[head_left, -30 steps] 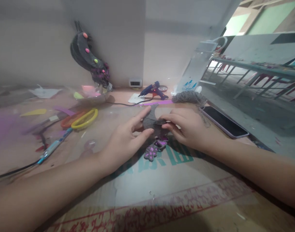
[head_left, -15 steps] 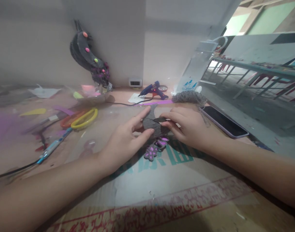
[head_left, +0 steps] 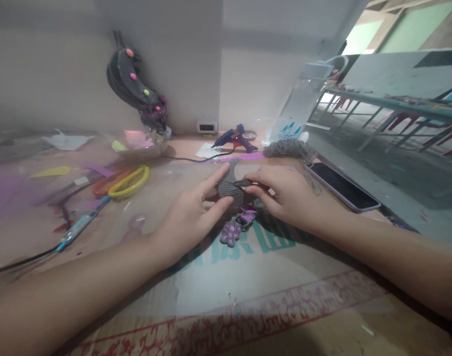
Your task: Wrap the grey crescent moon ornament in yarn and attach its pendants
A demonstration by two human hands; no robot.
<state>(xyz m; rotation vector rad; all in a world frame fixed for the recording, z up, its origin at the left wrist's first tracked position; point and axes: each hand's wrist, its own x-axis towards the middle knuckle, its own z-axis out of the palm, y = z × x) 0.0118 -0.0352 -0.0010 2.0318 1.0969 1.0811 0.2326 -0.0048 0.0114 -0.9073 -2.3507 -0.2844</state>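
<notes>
Between the thumb and fingers of my left hand is a grey yarn-wrapped piece, narrow at the top and wider below. My right hand pinches a dark grey end at the piece's right side, likely yarn; its exact form is too small to tell. Just below, a grey and purple flower-shaped ornament lies on the table, with a second purple-centred shape touching it. Whether these join the wrapped piece is hidden. A bundle of grey yarn rests beyond my right hand.
A blue glue gun stands at the back near a clear bottle. A phone lies at right. Left are yellow-handled scissors, a blue pen-like tool with a cord and a bowl. A dark crescent decoration leans on the wall.
The dark end in my right fingers has shifted slightly, and the wrapped piece has turned a little. Both hands keep nearly the same place and grip.
</notes>
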